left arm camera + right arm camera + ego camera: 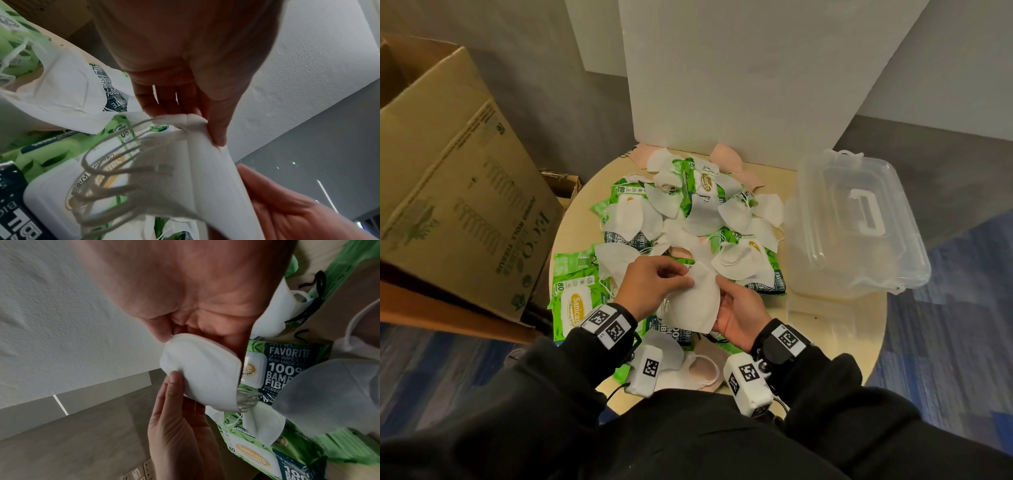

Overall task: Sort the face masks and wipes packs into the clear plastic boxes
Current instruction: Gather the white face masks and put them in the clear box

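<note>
Both hands hold a stack of white face masks (693,303) (207,178) (202,374) above the near part of the pile. My left hand (688,279) (197,120) pinches the stack's top edge between thumb and fingers. My right hand (722,296) (180,337) grips the stack from the right, thumb on the front and fingers behind it. The ear loops hang loose on the left. Below lie more white masks (736,263) and green wipes packs (575,287). A clear plastic box (808,240), lid shut, stands at the right.
A round beige table (866,329) carries the pile. Pink masks (726,161) lie at the back and near my body. A second flat clear plastic piece (822,315) lies in front of the box. A cardboard carton (458,192) stands left, a white board (750,75) behind.
</note>
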A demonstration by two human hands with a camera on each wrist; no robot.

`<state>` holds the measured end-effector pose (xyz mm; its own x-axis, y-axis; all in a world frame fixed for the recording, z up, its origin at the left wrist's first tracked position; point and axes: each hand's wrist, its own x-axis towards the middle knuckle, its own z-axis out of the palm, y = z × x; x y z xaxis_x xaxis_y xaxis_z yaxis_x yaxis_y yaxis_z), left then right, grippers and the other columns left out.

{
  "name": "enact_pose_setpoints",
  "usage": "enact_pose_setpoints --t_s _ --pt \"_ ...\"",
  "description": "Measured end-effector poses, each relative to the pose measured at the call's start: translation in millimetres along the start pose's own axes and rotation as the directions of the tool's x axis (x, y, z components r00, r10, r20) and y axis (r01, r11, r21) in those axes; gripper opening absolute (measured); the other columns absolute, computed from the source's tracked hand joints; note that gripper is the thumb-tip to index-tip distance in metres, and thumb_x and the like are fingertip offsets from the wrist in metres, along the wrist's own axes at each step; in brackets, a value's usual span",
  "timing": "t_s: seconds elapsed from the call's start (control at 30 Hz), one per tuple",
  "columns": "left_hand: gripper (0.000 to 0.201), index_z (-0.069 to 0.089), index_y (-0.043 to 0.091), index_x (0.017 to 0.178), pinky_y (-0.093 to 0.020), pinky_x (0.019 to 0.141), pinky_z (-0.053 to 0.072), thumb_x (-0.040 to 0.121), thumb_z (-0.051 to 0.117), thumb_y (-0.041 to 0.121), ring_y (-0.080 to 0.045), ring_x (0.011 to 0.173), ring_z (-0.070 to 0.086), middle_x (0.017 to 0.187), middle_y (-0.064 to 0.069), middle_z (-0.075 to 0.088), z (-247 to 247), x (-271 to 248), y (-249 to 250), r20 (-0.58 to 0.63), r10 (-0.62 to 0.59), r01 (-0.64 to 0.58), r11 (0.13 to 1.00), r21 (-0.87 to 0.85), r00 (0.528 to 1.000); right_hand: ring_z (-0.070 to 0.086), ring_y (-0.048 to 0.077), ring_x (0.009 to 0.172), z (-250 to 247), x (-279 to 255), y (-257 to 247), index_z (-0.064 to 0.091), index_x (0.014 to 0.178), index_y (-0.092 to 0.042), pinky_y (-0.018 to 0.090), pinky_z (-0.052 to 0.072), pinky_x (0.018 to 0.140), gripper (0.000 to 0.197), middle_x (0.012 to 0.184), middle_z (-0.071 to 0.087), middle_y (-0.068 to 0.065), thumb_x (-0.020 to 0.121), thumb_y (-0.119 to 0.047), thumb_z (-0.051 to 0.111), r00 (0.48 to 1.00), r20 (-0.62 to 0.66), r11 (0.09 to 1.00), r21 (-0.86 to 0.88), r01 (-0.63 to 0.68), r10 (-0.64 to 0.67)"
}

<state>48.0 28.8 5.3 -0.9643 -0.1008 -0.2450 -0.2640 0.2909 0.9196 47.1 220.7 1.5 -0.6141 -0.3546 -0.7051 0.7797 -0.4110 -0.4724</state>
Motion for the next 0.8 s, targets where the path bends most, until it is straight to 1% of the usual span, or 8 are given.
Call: enact_pose_setpoints --t_s 0.1,0.23,0.37,0.5,0.6,0.63,0.7,0.8 --pt "0.015 0.081 0.017 0.082 -0.017 0.069 0.052 0.073 0.093 0.015 -0.007 0.072 0.066 0.080 -0.003 0.077 -0.1 1.7 -0.1 -0.013 -0.004 0.004 1.000 -0.015 1.000 0.061 0.040 0.125 0.1 -0.2 0.7 0.054 0.141 -0.005 0.064 0.044 0.107 0.041 0.134 0.065 0.021 0.108 -0.026 0.043 1.000 0.001 1.000 -0.005 -0.009 0.009" --pt "0.015 0.081 0.017 0.081 -0.012 0.063 0.047 0.073 0.093 0.017 -0.001 0.066 0.063 0.076 -0.002 0.076 0.0 2.3 0.5 -0.028 -0.011 0.011 1.000 0.005 1.000 0.062 0.038 0.124 3.7 -3.1 -0.3 0.057 0.137 -0.007 0.060 0.049 0.102 0.037 0.131 0.067 0.019 0.108 -0.026 0.043 1.000 0.012 1.000 -0.021 0.000 0.001" --pt "0.015 0.080 0.021 0.079 -0.015 0.064 0.049 0.073 0.093 0.019 -0.004 0.066 0.062 0.077 -0.004 0.076 0.1 1.9 -1.3 -0.029 -0.012 0.013 0.999 0.050 1.000 0.065 0.035 0.121 7.3 -6.9 -1.0 0.060 0.134 -0.007 0.059 0.051 0.100 0.035 0.128 0.069 0.017 0.107 -0.026 0.047 1.000 0.029 0.998 -0.054 0.010 -0.009" --pt "0.016 0.078 0.023 0.079 -0.019 0.064 0.049 0.073 0.093 0.021 -0.006 0.065 0.060 0.073 -0.002 0.073 0.8 0.8 -3.3 -0.021 -0.014 0.015 0.997 0.075 1.000 0.069 0.032 0.110 7.4 -7.4 2.4 0.058 0.134 0.002 0.050 0.059 0.091 0.033 0.125 0.069 0.022 0.106 -0.012 0.045 0.998 0.064 0.994 -0.103 0.034 -0.028" --pt "0.018 0.077 0.022 0.083 -0.015 0.067 0.051 0.073 0.093 0.023 -0.006 0.068 0.065 0.076 0.000 0.075 -2.3 -0.7 -4.9 -0.005 -0.001 0.001 0.998 0.056 1.000 0.071 0.031 0.107 4.7 -4.5 4.0 0.059 0.131 0.003 0.047 0.060 0.090 0.031 0.122 0.070 0.023 0.107 -0.007 0.040 0.998 0.036 0.994 -0.102 0.045 -0.041" --pt "0.018 0.077 0.022 0.085 -0.015 0.069 0.051 0.075 0.092 0.025 -0.006 0.072 0.067 0.079 0.001 0.076 -5.7 1.3 -8.3 -0.018 0.007 -0.006 0.998 0.055 1.000 0.071 0.031 0.108 2.9 -2.8 3.9 0.058 0.131 0.003 0.048 0.059 0.091 0.031 0.122 0.071 0.022 0.108 -0.006 0.040 0.999 0.006 0.993 -0.106 0.048 -0.048" --pt "0.014 0.077 0.023 0.091 -0.018 0.075 0.053 0.081 0.087 0.025 -0.010 0.080 0.069 0.084 0.003 0.076 -18.4 11.8 -19.8 -0.104 0.009 -0.001 0.997 0.083 0.995 0.067 0.033 0.116 -3.3 2.1 3.8 0.055 0.135 0.003 0.052 0.055 0.097 0.032 0.124 0.070 0.021 0.108 -0.006 0.041 0.995 -0.071 0.993 -0.100 0.055 -0.062" --pt "0.020 0.074 0.021 0.108 -0.036 0.090 0.056 0.089 0.078 0.020 -0.018 0.092 0.068 0.100 0.002 0.073 -49.8 35.1 -44.9 -0.284 -0.047 0.101 0.979 0.179 0.958 0.061 0.037 0.124 -14.6 6.1 1.7 0.052 0.139 0.004 0.057 0.047 0.105 0.035 0.129 0.066 0.022 0.107 -0.006 0.043 0.985 -0.160 0.998 -0.033 0.055 -0.060"
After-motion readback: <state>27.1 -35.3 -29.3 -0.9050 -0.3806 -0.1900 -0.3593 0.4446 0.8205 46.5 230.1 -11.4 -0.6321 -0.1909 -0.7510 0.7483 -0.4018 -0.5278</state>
